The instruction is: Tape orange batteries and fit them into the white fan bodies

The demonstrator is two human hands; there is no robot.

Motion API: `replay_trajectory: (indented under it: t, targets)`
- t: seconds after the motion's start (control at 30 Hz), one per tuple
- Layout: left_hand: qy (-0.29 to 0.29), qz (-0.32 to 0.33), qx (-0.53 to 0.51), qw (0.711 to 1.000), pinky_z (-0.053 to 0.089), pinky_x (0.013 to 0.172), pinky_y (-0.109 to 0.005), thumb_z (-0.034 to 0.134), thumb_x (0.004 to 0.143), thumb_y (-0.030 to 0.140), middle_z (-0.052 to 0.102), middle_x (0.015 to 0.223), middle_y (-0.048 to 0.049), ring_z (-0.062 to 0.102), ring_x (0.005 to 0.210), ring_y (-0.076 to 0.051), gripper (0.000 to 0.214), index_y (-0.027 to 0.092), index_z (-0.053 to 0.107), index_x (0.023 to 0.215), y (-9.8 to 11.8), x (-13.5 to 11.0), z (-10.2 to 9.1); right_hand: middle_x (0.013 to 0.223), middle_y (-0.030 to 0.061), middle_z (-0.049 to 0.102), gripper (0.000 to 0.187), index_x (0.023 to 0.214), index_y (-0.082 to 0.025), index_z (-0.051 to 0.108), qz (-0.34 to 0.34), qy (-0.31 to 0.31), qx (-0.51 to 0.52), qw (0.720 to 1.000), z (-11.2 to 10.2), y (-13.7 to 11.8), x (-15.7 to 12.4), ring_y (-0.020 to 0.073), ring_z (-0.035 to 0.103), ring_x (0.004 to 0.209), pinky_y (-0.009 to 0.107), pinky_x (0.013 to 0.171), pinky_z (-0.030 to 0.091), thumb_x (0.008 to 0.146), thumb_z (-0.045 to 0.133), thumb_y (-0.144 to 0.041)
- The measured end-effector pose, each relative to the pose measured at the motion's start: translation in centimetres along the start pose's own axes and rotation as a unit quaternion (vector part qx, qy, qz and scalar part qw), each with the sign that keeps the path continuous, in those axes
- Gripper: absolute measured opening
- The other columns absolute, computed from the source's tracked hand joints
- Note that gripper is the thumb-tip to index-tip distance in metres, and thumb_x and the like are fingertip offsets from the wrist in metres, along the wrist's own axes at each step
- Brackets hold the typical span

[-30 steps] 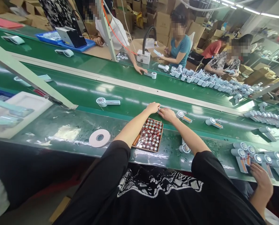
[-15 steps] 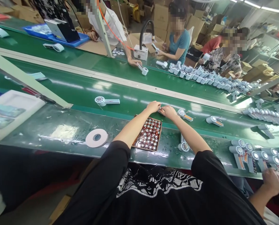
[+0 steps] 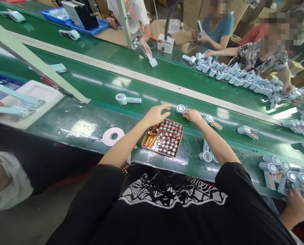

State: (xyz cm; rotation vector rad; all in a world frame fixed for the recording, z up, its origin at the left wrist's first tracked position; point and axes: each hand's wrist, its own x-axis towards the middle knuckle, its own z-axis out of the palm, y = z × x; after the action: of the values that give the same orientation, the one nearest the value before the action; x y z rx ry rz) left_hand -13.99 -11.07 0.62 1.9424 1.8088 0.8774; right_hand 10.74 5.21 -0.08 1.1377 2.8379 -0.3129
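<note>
My left hand (image 3: 155, 115) is open, its fingers spread and curved over the far edge of a cardboard box (image 3: 142, 144). Inside the box, small cylindrical batteries (image 3: 168, 136) stand on end, and several orange-wrapped ones lie on their sides at the left. My right hand (image 3: 193, 116) pinches a pale handheld fan (image 3: 180, 109) on the belt's near side, its round head facing up; the fingers hide most of its handle. Under my right forearm, another handheld fan (image 3: 206, 156) lies on the bench beside the box.
A white tape roll (image 3: 113, 136) lies left of the box. More fans (image 3: 121, 99) ride the green belt (image 3: 98, 89). At the left, a white tray (image 3: 45, 98) stands by a slanted post (image 3: 36, 63). Co-workers' hands (image 3: 296, 204) handle fans at the right and across the belt.
My hands, together before, are now apart: the left has drawn back toward the box, while the right stays at the fan. The view has shifted, and the box's left side now shows.
</note>
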Motion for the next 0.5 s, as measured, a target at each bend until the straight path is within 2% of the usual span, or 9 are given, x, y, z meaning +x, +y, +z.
replay_trajectory:
  t: [0.07, 0.1, 0.17, 0.23, 0.3, 0.37, 0.43, 0.5]
  targets:
    - [0.116, -0.045, 0.054, 0.991, 0.049, 0.119, -0.041, 0.052, 0.104, 0.052, 0.076, 0.131, -0.0038, 0.067, 0.127, -0.024, 0.038, 0.027, 0.072, 0.124, -3.6, -7.7, -3.4, 0.123, 0.0176, 0.079, 0.025, 0.108, -0.017, 0.081, 0.018, -0.002, -0.014, 1.000, -0.7, -0.2, -1.0, 0.0319, 0.074, 0.110, 0.038, 0.095, 0.055, 0.103, 0.064, -0.033]
    - [0.143, -0.076, 0.069, 0.984, 0.050, 0.119, -0.046, 0.051, 0.102, 0.056, 0.077, 0.127, -0.0058, 0.068, 0.125, -0.027, 0.040, 0.027, 0.073, 0.117, -5.4, -11.6, -4.6, 0.124, 0.0180, 0.078, 0.025, 0.111, -0.017, 0.081, 0.029, 0.003, -0.021, 0.999, -1.1, -0.6, -1.6, 0.0335, 0.074, 0.110, 0.039, 0.093, 0.055, 0.104, 0.063, -0.034]
    - [0.141, -0.118, 0.098, 0.978, 0.049, 0.119, -0.056, 0.053, 0.096, 0.062, 0.078, 0.121, -0.0080, 0.067, 0.126, -0.034, 0.041, 0.030, 0.074, 0.109, -8.7, -18.8, -6.1, 0.121, 0.0179, 0.078, 0.031, 0.116, -0.017, 0.079, 0.035, 0.030, -0.026, 0.999, -2.1, -2.0, -2.6, 0.0350, 0.073, 0.106, 0.040, 0.088, 0.054, 0.106, 0.062, -0.040]
    - [0.105, -0.152, 0.137, 0.973, 0.045, 0.121, -0.063, 0.054, 0.090, 0.065, 0.075, 0.132, -0.0085, 0.061, 0.135, -0.039, 0.044, 0.031, 0.074, 0.110, -10.7, -24.2, -6.2, 0.113, 0.0149, 0.080, 0.038, 0.118, -0.019, 0.079, 0.003, 0.064, 0.004, 0.998, -2.9, -4.7, -3.4, 0.0322, 0.074, 0.100, 0.037, 0.085, 0.053, 0.108, 0.058, -0.048]
    - [0.069, -0.168, 0.154, 0.971, 0.042, 0.124, -0.065, 0.053, 0.091, 0.059, 0.068, 0.147, -0.0103, 0.057, 0.140, -0.040, 0.044, 0.028, 0.073, 0.116, -11.1, -27.2, -5.7, 0.105, 0.0110, 0.080, 0.043, 0.118, -0.020, 0.079, -0.063, 0.078, 0.068, 0.993, -3.3, -8.6, -3.9, 0.0275, 0.073, 0.092, 0.035, 0.083, 0.051, 0.109, 0.053, -0.054]
    - [0.067, -0.167, 0.162, 0.970, 0.039, 0.125, -0.065, 0.051, 0.095, 0.047, 0.064, 0.152, -0.0136, 0.055, 0.143, -0.040, 0.039, 0.023, 0.071, 0.120, -10.2, -28.1, -5.3, 0.103, 0.0083, 0.081, 0.043, 0.118, -0.022, 0.079, -0.126, 0.055, 0.142, 0.980, -3.1, -13.0, -4.3, 0.0239, 0.072, 0.088, 0.034, 0.082, 0.050, 0.110, 0.052, -0.055]
    - [0.110, -0.156, 0.185, 0.964, 0.037, 0.127, -0.066, 0.054, 0.098, 0.040, 0.068, 0.144, -0.0153, 0.051, 0.146, -0.039, 0.033, 0.023, 0.069, 0.122, -8.0, -27.7, -5.5, 0.101, 0.0059, 0.081, 0.041, 0.124, -0.022, 0.077, -0.165, 0.001, 0.211, 0.964, -2.5, -17.2, -4.9, 0.0216, 0.072, 0.085, 0.033, 0.082, 0.050, 0.108, 0.057, -0.054]
    - [0.184, -0.135, 0.207, 0.951, 0.039, 0.127, -0.066, 0.066, 0.095, 0.039, 0.072, 0.131, -0.0143, 0.047, 0.149, -0.040, 0.030, 0.025, 0.067, 0.121, -5.2, -27.1, -6.1, 0.098, 0.0038, 0.081, 0.049, 0.138, -0.021, 0.070, -0.186, -0.076, 0.287, 0.937, -1.6, -20.6, -5.7, 0.0194, 0.072, 0.080, 0.031, 0.078, 0.050, 0.103, 0.064, -0.056]
